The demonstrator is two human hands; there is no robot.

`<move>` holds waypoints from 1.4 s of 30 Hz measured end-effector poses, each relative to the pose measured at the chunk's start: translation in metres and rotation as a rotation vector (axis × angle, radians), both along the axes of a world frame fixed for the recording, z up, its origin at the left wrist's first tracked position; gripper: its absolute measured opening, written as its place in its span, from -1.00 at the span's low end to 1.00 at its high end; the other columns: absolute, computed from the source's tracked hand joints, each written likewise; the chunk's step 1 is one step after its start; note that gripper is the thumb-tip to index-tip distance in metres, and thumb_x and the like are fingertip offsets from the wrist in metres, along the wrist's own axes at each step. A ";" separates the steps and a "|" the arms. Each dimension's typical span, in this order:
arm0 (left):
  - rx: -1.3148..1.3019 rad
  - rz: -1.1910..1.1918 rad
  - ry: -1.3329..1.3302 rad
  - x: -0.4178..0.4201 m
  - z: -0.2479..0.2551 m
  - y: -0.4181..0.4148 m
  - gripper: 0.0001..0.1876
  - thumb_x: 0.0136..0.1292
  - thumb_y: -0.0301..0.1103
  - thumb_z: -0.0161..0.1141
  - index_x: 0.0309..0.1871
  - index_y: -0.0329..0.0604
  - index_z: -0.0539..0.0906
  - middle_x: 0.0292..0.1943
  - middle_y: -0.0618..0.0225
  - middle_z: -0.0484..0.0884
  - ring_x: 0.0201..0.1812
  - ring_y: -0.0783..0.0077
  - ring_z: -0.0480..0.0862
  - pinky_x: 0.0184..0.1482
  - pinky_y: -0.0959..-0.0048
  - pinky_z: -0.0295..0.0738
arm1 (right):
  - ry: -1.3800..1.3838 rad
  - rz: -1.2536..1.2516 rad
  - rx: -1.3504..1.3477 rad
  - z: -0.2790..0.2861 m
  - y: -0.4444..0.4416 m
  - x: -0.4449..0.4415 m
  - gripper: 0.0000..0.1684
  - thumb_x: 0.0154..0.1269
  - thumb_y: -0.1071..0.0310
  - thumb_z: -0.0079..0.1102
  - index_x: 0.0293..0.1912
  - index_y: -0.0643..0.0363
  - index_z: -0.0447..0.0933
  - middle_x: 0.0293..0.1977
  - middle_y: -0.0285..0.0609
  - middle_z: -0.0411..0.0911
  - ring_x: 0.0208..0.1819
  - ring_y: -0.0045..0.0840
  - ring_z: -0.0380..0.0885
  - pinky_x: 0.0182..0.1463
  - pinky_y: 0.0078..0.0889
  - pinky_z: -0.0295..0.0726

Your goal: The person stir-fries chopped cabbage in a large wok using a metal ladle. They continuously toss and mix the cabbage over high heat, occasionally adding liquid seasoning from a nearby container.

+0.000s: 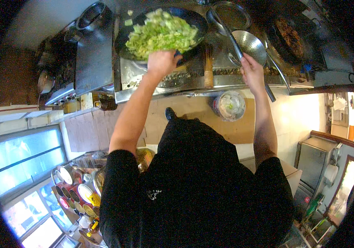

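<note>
My left hand (162,63) is closed at the near rim of a dark wok (200,20), with a bit of dark blue material showing beside the thumb. Chopped green cabbage (164,34) is heaped in the wok, blurred as if tossed. A couple of loose pieces show past the wok's left side. In my right hand (253,73) is the long metal handle of a ladle or turner (231,38), slanting up and left; its head is hard to make out. Below that handle a perforated metal strainer (251,46) rests on the stove.
A bamboo wok brush (208,69) stands between wok and strainer. Another pan (288,40) with brown food is at far right. A metal-topped counter (94,55) adjoins the stove's left. On the floor sits a tub (229,106); seasoning containers (77,198) crowd the lower left.
</note>
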State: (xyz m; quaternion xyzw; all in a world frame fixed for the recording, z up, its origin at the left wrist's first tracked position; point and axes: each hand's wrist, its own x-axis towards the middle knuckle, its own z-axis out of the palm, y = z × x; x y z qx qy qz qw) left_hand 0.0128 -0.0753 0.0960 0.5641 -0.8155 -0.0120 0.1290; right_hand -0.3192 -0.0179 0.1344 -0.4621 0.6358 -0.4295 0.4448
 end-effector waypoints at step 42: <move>0.087 -0.058 0.095 0.036 -0.126 -0.056 -0.66 0.37 -0.02 0.13 -0.34 -0.10 0.60 -0.60 0.16 0.67 -0.56 0.11 0.71 -0.49 0.16 0.59 | 0.669 0.541 -0.156 -0.098 -0.122 0.121 -0.49 0.46 0.06 0.08 0.26 0.10 0.48 -0.23 0.12 0.66 -0.23 -0.02 0.67 -0.13 -0.06 0.63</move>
